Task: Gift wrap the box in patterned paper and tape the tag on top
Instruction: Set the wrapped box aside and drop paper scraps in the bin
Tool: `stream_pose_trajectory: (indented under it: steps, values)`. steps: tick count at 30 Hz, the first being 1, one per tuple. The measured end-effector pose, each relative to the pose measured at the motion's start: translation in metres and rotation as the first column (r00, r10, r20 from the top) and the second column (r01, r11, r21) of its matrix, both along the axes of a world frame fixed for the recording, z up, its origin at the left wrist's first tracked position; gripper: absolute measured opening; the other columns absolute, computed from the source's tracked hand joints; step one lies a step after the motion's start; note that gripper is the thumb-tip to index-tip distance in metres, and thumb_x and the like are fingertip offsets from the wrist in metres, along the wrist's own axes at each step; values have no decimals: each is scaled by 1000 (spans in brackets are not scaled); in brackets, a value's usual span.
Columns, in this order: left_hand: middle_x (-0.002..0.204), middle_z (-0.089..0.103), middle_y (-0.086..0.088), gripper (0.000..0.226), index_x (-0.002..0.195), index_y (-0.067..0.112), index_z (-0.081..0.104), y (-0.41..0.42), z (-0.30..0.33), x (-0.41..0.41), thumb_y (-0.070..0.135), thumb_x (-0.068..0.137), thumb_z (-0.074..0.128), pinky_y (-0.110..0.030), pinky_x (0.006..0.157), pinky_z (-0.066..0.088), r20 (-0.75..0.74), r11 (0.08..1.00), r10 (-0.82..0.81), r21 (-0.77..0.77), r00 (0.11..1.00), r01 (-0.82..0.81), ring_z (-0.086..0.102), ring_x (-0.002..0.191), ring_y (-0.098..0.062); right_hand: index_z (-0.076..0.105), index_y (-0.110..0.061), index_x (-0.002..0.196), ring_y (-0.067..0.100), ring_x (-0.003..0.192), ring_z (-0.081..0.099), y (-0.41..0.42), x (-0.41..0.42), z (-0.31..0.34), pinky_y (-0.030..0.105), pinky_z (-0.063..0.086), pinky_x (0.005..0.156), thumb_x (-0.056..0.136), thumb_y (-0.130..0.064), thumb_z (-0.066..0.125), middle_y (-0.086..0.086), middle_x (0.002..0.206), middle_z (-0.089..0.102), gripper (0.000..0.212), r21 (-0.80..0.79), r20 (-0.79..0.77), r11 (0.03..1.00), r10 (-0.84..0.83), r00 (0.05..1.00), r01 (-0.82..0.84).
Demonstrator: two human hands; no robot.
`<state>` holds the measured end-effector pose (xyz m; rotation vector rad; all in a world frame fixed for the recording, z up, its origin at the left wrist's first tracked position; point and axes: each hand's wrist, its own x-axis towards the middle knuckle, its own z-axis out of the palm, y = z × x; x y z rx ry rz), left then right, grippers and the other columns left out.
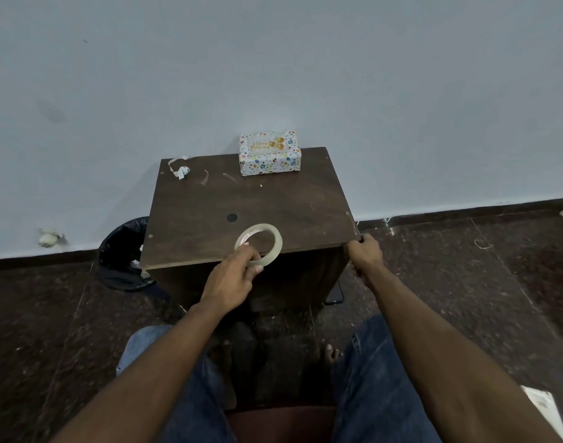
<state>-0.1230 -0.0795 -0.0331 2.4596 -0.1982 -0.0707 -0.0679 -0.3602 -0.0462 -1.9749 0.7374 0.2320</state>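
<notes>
A small box (269, 159) wrapped in white paper with coloured dots stands at the far edge of the dark wooden table (209, 203), against the wall. A "Happy Birthday" tag (267, 144) with gold balloons lies on its top. My left hand (233, 276) holds a roll of clear tape (273, 238) by its near rim, at the table's front edge. My right hand (364, 252) grips the table's front right corner, fingers curled over the edge.
Scraps of paper and tape (181, 171) lie at the table's far left corner. A black-lined bin (123, 254) stands on the floor left of the table. A dark phone (334, 295) lies on the floor under the table's right side. My knees are below.
</notes>
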Motion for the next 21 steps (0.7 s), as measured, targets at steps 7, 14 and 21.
stream_pose_trajectory:
  steps: [7, 14, 21]
  values:
    - [96, 56, 14, 6, 98, 16, 59, -18, 0, -16, 18, 94, 62, -40, 85, 48, 212, 998, -55, 36, 976, 48, 54, 92, -15, 62, -12, 107, 33, 90, 67, -12, -25, 35, 44, 60, 82, 76, -39, 52, 13, 105, 66, 42, -333, -292, 857, 303, 907, -393]
    - [107, 54, 0, 21, 101, 22, 66, -39, -7, -24, 18, 83, 75, -37, 77, 44, 402, 991, -48, 135, 914, -8, 56, 96, -18, 63, -14, 94, 29, 94, 64, 30, -49, 32, 36, 52, 85, 82, -34, 52, 7, 99, 66, 26, -338, -525, 501, 603, 601, -797]
    - [110, 48, 4, 30, 102, 27, 55, -15, -33, -29, 19, 82, 76, -31, 60, 52, 176, 969, -160, 214, 971, 121, 57, 73, -16, 61, -14, 62, 22, 59, 53, 29, -44, 29, 26, 43, 55, 80, -22, 55, 9, 67, 59, 21, -46, -620, 446, 689, 376, -894]
